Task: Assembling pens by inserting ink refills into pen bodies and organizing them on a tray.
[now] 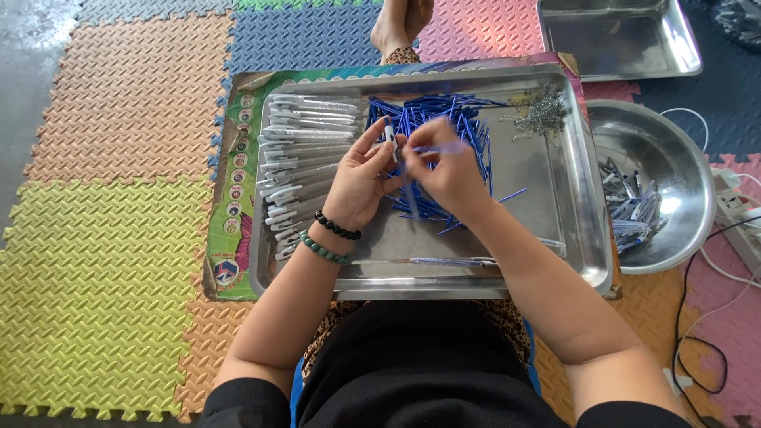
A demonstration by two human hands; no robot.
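Blurring right hand [450, 170], blue refill [444, 148] barely discernible.

Bare tray [523, 170] floor lies open along my near and right edges; barrels [305, 162] crowd the left edge, refills [432, 131] the middle, springs [541, 112] the far-right corner.

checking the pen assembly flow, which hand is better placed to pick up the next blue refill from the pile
Right, probably. The right hand hovers directly over the blue refill pile, already pinching one refill. The left hand sits nearer the white pen barrels and its grip is taken by a white barrel piece.
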